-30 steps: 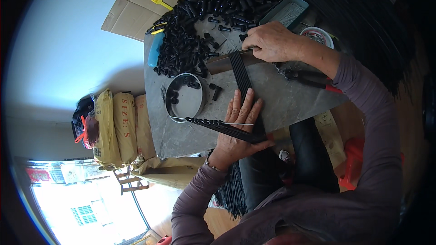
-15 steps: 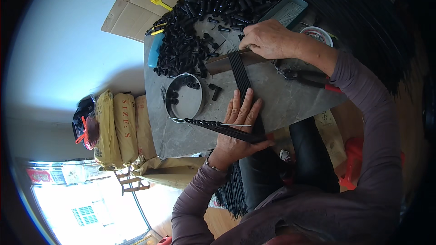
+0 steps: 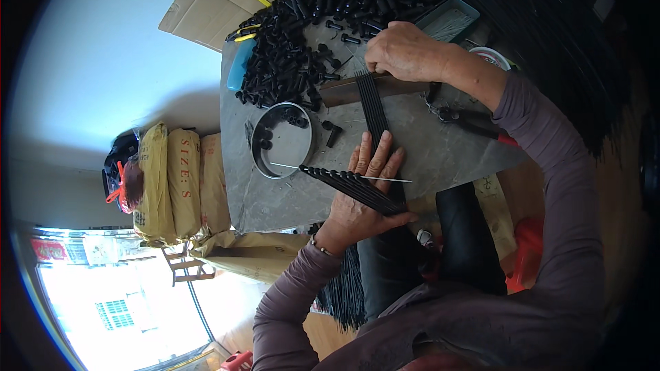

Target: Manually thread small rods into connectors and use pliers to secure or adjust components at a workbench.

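Note:
My left hand (image 3: 354,213) lies flat with fingers stretched over a row of thin black rods (image 3: 372,106) on the table. More black rods (image 3: 357,190) cross the back of this hand, meeting the row near my thumb. A thin metal rod (image 3: 403,181) runs along their looped ends. At the row's far end, my right hand (image 3: 409,51) is closed in a pinch beside the rod tips. What its fingertips hold is too small or hidden to make out. Under the far rod ends lies a dark brown bar (image 3: 337,94).
A heap of black cylindrical parts (image 3: 295,17) covers the far table. Nearby are a round metal dish (image 3: 292,148), red-handled pliers (image 3: 474,120), a teal tray (image 3: 467,12) and a white bowl (image 3: 491,57). Sacks (image 3: 185,178) stand left; a red stool (image 3: 526,247) is at right.
The whole view has shifted slightly. The looped rods over my left hand have risen a little and moved right with the thin metal rod. My right hand stays near the far rod tips.

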`<state>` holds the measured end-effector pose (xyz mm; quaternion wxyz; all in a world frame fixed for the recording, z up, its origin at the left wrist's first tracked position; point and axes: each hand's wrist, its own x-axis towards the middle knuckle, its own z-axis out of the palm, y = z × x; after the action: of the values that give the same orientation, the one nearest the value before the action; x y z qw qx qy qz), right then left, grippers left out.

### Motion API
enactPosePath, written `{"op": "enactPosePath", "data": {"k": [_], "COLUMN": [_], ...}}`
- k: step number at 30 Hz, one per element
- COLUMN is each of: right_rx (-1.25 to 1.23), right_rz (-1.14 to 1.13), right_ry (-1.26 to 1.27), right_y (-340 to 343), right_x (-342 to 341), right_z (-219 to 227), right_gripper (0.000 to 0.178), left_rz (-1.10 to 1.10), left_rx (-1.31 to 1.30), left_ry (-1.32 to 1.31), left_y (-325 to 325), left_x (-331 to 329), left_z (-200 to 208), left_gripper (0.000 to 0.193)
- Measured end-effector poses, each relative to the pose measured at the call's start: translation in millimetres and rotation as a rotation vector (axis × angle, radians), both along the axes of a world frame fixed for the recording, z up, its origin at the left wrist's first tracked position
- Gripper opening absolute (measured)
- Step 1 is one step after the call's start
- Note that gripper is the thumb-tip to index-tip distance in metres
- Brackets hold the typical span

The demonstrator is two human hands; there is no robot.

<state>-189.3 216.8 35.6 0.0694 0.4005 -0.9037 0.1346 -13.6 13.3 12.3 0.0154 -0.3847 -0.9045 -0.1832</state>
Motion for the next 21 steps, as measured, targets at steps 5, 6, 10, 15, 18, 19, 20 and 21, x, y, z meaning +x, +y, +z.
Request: {"op": "enactPosePath", "data": {"k": [5,6,10,15,18,19,20,21], "right_rx": [-0.259,-0.257,-0.398,-0.277,0.044,-0.016,-0.083,-0.127], "right_rz": [-0.112,-0.107,-0.071,-0.115,-0.157,-0.148,-0.126,-0.122], "right_ry": [-0.214,-0.214,-0.148,0.263,0.040,0.108,0.184,0.148], "right_y": [-5,-8,-7,5,4,-1,-9,-11], "right_x": [8,4,2,5,11,12,13,14], "right_z": [0,-6,-16,-16,-9,-17,-18,-17], "right_gripper": [0.013,0.013,0.019,0.012,0.008,0.008,0.008,0.009], "left_rz": [0.010,0.007,-0.002,0.007,0.013,0.004,-0.003,0.006], "left_rx": [0.007,0.001,-0.002,-0.008,-0.021,-0.024,-0.016,-0.002], "left_ry": [0.008,0.011,0.016,0.004,0.003,0.006,0.012,0.015], "left_y": [-2,-3,-1,-1,-5,-2,-1,-1], "left_x": [0,0,0,1,0,-1,1,3], "left_z": [-2,-1,-1,0,1,0,1,2], "left_gripper": [0.105,0.105,0.104,0.104,0.104,0.104,0.104,0.103]}}
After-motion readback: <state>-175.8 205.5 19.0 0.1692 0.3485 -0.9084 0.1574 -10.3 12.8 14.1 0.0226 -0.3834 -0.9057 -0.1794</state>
